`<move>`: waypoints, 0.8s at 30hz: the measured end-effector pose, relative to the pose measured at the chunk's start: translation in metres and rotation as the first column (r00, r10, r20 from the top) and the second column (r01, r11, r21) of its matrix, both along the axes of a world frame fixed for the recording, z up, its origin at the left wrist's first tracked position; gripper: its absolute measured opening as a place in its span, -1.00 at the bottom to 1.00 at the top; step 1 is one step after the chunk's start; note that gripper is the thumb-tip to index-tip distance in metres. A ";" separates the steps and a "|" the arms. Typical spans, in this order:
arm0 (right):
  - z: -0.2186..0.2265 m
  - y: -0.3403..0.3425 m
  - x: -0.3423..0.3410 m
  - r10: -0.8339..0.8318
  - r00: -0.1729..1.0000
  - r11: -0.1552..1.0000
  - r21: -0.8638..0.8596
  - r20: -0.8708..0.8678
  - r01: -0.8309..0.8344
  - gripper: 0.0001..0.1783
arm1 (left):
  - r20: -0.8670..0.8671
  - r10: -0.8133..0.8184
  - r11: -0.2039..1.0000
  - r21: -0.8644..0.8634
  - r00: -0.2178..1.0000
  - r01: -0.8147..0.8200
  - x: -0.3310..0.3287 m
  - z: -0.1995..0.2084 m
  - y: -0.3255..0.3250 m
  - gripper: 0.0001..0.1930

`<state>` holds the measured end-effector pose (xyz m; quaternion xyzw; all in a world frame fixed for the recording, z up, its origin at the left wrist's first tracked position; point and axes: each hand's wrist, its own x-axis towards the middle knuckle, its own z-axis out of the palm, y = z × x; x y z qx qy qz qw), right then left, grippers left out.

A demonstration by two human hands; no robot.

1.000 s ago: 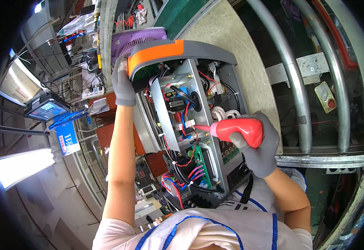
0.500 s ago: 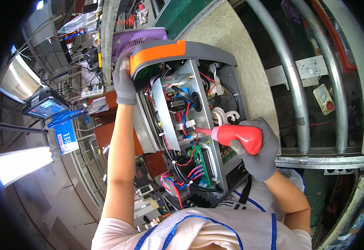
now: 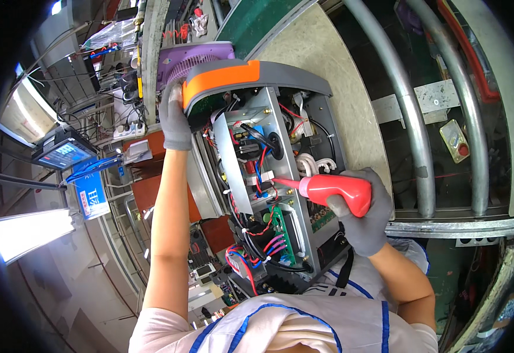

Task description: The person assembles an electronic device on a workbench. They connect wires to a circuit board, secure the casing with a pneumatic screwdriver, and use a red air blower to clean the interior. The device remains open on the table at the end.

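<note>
An opened machine with a curved grey cover and an orange band (image 3: 222, 81) fills the middle of the view. Its metal frame (image 3: 284, 141) holds wiring, a green circuit board (image 3: 283, 232) and a white connector (image 3: 264, 177). My left hand (image 3: 176, 117), in a grey glove, grips the cover's left end at the orange band; some fingers are hidden behind it. In my gloved right hand (image 3: 367, 217) is a red squeeze bottle (image 3: 344, 193) with a pink collar and thin nozzle. The nozzle points left into the frame, its tip close to the white connector; contact is unclear.
A purple fan-like unit (image 3: 193, 59) sits behind the machine. Beneath lies a pale worktop (image 3: 351, 100) with a curved edge. Metal rails (image 3: 413, 117) run along the right, near a small box with a red button (image 3: 458, 144). At left hangs a screen (image 3: 66, 153).
The bottle's nozzle has shifted slightly up and left, its tip now beside the white connector. My left hand keeps its hold on the cover.
</note>
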<state>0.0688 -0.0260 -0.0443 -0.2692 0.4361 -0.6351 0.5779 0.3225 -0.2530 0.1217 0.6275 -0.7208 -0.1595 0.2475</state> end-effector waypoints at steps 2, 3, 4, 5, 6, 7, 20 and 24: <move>0.001 0.000 -0.002 0.001 1.000 1.000 0.013 0.021 -0.001 -0.58 | -0.014 0.006 1.000 0.012 1.000 -0.005 0.005 0.000 -0.002 -0.63; 0.002 0.000 -0.004 0.015 1.000 1.000 0.018 0.025 -0.016 -0.58 | -0.022 0.008 1.000 0.018 1.000 -0.008 0.008 -0.001 -0.004 -0.63; 0.004 0.000 -0.007 0.031 0.999 0.999 0.023 0.029 -0.032 -0.58 | -0.010 0.009 1.000 0.001 1.000 -0.009 0.010 -0.001 -0.005 -0.63; 0.004 -0.001 -0.008 0.033 0.999 0.999 0.015 0.011 -0.033 -0.58 | 0.003 0.010 1.000 -0.015 1.000 -0.010 0.012 -0.002 -0.005 -0.63; 0.005 -0.001 -0.009 0.034 0.999 0.999 0.007 -0.006 -0.034 -0.58 | 0.015 0.011 0.999 -0.032 1.000 -0.010 0.012 -0.002 -0.005 -0.64; 0.005 -0.003 -0.011 0.032 0.999 0.999 -0.003 -0.022 -0.032 -0.58 | 0.030 0.018 1.000 -0.026 0.999 -0.017 0.010 -0.001 -0.004 -0.63; 0.003 0.007 0.004 0.033 0.993 0.992 -0.116 -0.111 -0.046 -0.52 | 0.008 0.041 0.999 -0.020 0.999 -0.041 0.011 -0.002 -0.005 -0.63; 0.000 0.011 0.003 -0.053 0.968 0.957 -0.288 -0.244 -0.020 -0.43 | 0.184 -0.072 0.990 -0.104 0.980 0.093 -0.003 -0.002 0.005 -0.63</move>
